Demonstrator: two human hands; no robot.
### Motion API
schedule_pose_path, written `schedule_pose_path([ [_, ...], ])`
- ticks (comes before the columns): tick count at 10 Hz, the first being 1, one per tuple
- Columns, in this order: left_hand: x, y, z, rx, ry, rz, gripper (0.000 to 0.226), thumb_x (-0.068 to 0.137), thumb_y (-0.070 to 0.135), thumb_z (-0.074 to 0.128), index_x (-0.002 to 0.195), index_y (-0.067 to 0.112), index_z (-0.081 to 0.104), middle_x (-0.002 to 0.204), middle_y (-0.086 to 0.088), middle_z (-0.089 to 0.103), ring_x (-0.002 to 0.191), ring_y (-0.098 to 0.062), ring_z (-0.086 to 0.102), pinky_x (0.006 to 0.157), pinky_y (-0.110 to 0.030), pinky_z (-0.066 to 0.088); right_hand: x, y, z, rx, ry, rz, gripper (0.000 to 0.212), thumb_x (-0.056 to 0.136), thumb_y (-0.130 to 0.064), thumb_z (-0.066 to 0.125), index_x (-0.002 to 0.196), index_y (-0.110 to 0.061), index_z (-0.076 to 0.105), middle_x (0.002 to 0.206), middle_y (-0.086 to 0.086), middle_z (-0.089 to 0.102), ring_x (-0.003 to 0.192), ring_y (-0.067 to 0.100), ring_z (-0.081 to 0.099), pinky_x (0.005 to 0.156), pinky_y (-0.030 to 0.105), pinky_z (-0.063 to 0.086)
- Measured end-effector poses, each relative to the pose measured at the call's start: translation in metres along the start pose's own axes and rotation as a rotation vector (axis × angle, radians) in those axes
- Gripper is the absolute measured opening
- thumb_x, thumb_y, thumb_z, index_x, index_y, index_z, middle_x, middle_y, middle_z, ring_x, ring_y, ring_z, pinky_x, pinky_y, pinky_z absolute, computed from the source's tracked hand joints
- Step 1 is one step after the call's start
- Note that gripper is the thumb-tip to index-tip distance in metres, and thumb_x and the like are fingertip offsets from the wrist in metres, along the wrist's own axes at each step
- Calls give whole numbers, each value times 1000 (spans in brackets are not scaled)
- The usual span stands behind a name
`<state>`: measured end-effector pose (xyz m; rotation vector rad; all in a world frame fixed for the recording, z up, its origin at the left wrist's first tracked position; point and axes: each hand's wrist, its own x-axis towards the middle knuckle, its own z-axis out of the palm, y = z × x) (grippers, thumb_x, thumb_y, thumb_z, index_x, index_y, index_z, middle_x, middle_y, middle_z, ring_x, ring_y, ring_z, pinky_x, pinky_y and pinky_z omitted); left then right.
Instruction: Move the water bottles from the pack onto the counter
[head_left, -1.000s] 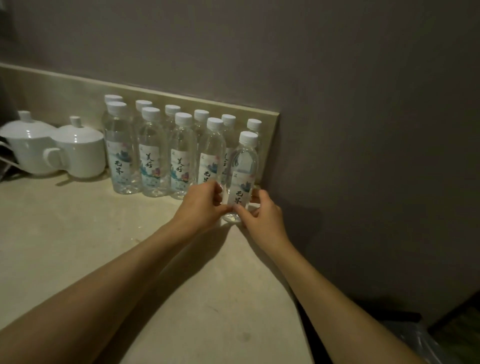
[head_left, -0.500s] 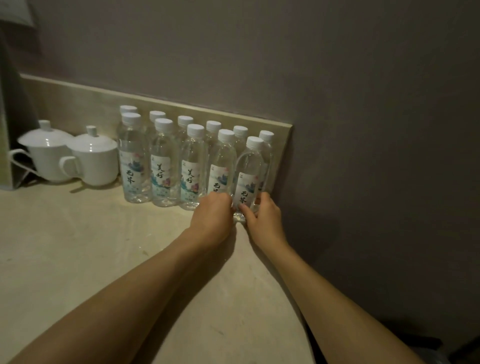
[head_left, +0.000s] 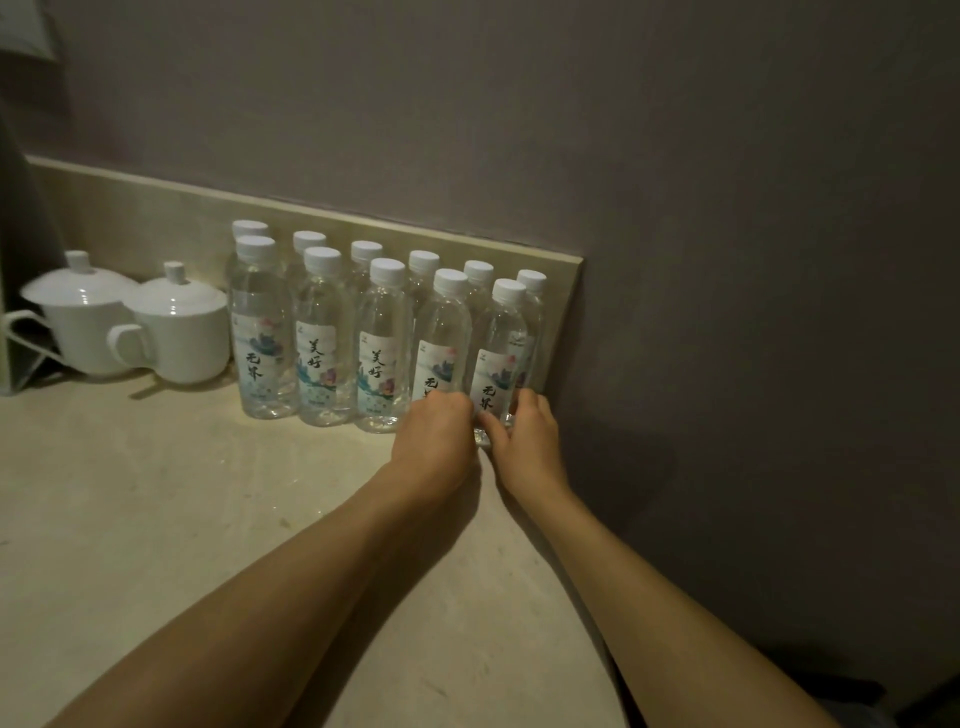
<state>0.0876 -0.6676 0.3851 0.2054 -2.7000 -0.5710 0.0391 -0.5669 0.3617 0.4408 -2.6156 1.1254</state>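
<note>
Both hands (head_left: 483, 431) grip the end bottle (head_left: 496, 358); lidded cups (head_left: 176, 332) stand left.

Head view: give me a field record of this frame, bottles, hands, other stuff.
bottles: eleven capped water bottles upright on the counter, two rows along the backsplash
front row: five
back row: six caps visible
held bottle: rightmost front bottle, standing on the counter
left hand: left hand grips its base from the left
right hand: right hand grips its base from the right
other: two white lidded cups left of the bottles
pack: not in view
</note>
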Motion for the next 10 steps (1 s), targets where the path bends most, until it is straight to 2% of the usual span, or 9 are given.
schedule_pose_path([
  [2, 2, 0, 1, -23, 0, -11, 23, 87, 7, 64, 109, 9, 70, 106, -12, 71, 97, -27, 67, 87, -37, 55, 2, -1, 2, -24, -8, 5, 39, 93, -33, 59, 116, -3, 52, 120, 16, 51, 106, 32, 55, 81, 34, 43],
  [3, 1, -2, 2, -47, 17, -15, 19, 90, 8, 61, 107, 7, 70, 106, -12, 69, 95, -26, 66, 85, -34, 55, 2, -3, 2, -32, -12, 4, 39, 93, -30, 59, 118, -1, 51, 122, 17, 50, 109, 32, 54, 82, 32, 41],
  [6, -7, -8, 1, -109, 14, -17, 16, 92, 13, 56, 94, 4, 70, 91, -16, 69, 86, -31, 66, 79, -40, 54, -1, -11, 0, -37, -26, 45, 40, 95, -29, 55, 126, -3, 50, 127, 17, 52, 116, 35, 53, 94, 43, 46],
  [7, -14, -10, 3, -162, -11, -9, 26, 96, 22, 50, 98, 5, 69, 93, -15, 69, 87, -30, 64, 81, -40, 53, -6, -14, 1, -65, -20, 55, 39, 95, -27, 54, 126, -4, 49, 128, 18, 52, 117, 36, 53, 94, 41, 45],
  [8, -22, -13, 3, -175, -11, -7, 27, 96, 24, 49, 96, 7, 70, 93, -14, 70, 87, -29, 64, 78, -38, 52, -14, -14, 0, -82, -18, 45, 43, 95, -24, 54, 132, -4, 46, 134, 18, 48, 121, 36, 51, 96, 41, 43],
  [10, -41, -12, -6, -163, -23, -20, 28, 95, 28, 50, 98, 7, 69, 95, -13, 70, 91, -31, 64, 82, -43, 53, -35, -15, -10, -71, 15, 62, 46, 95, -23, 52, 136, -4, 43, 136, 16, 47, 121, 33, 51, 94, 35, 42],
])
